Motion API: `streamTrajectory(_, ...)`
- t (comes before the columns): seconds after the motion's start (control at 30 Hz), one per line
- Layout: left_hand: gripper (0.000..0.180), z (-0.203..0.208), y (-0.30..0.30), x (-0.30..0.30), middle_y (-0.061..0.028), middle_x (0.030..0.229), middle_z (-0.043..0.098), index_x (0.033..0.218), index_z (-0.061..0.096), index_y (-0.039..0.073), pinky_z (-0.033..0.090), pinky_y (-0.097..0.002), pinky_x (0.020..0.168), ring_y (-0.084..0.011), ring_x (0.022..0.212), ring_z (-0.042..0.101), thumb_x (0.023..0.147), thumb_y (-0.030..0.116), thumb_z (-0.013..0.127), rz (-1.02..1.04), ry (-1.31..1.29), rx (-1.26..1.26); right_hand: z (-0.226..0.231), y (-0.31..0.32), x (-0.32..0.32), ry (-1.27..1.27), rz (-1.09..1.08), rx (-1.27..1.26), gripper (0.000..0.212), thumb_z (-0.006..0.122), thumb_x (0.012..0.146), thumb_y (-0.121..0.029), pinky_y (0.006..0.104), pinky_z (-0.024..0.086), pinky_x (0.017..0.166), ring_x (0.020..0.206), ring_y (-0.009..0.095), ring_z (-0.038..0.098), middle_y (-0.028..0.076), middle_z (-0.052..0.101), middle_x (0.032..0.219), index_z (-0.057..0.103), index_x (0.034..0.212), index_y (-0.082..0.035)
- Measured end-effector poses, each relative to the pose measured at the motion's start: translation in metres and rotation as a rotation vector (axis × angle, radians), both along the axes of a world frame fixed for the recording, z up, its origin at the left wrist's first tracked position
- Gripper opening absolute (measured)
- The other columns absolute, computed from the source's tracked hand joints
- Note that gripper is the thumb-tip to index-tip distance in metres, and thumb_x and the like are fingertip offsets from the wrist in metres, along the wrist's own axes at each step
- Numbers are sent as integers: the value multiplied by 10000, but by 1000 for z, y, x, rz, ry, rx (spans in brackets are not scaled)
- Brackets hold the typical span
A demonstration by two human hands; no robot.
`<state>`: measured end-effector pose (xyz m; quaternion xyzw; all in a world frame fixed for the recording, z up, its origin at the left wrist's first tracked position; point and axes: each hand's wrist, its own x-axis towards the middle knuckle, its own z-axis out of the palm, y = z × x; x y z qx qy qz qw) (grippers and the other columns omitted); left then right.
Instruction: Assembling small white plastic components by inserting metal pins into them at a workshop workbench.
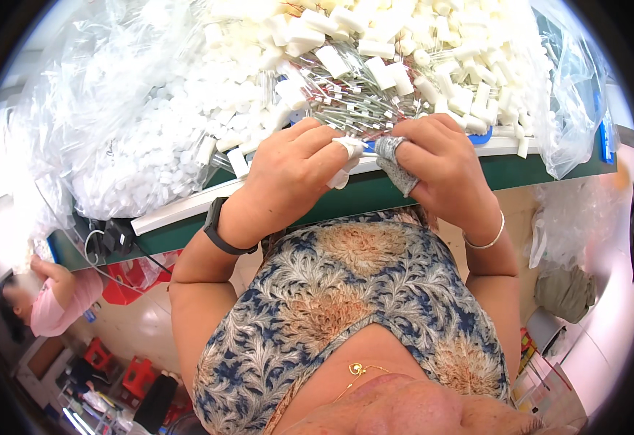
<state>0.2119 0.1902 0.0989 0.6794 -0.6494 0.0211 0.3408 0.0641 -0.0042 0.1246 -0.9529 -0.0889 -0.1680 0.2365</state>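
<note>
At the table's front edge my left hand [291, 165] is closed, with a white wrap [350, 156] around its thumb or finger. Facing it, a short gap away, my right hand [444, 159] is closed too, and a grey cloth wrap [395, 163] covers one of its digits. Whatever the fingertips pinch is too small or hidden to name. Just beyond them lies a heap of thin metal rods or leads [357, 98] with small white parts and reddish wires. Cream-white cylinders [469, 90] are piled behind and to the right of the heap.
Left of my hands, a clear plastic bag [106, 94] spreads beside many small white caps [146, 163]. Another clear bag [563, 101] hangs over the right edge. A white strip [179, 206] borders the green table front [317, 210]. A person in pink [63, 301] is at far left.
</note>
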Motion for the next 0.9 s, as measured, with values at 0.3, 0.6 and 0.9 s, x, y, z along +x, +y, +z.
streamTrajectory(0.3, 408, 14, 14, 11, -142, 1143, 618, 1145, 687, 9, 523, -326, 743, -270, 888, 638, 782, 137, 822, 122, 244, -163, -34, 17, -1, -11, -198, 683, 190, 780, 799, -44, 297, 505, 781, 876, 208, 621, 107, 655, 1024, 659, 936, 11)
streamTrajectory(0.6, 182, 7, 23, 16, -76, 906, 636, 924, 732, 16, 452, -278, 668, -173, 795, 590, 791, 112, 811, 32, 616, 40, -29, 27, -6, -196, -213, 374, 254, 833, 722, -35, 327, 491, 804, 866, 246, 618, 100, 661, 1040, 683, 927, -18)
streamTrajectory(0.9, 152, 4, 22, 9, -76, 742, 539, 845, 669, 42, 439, -353, 619, -263, 710, 527, 761, 105, 779, -58, 477, -20, -15, 38, -11, 46, -168, 681, 180, 764, 846, -135, 293, 448, 698, 775, 177, 559, 74, 619, 855, 643, 861, -3)
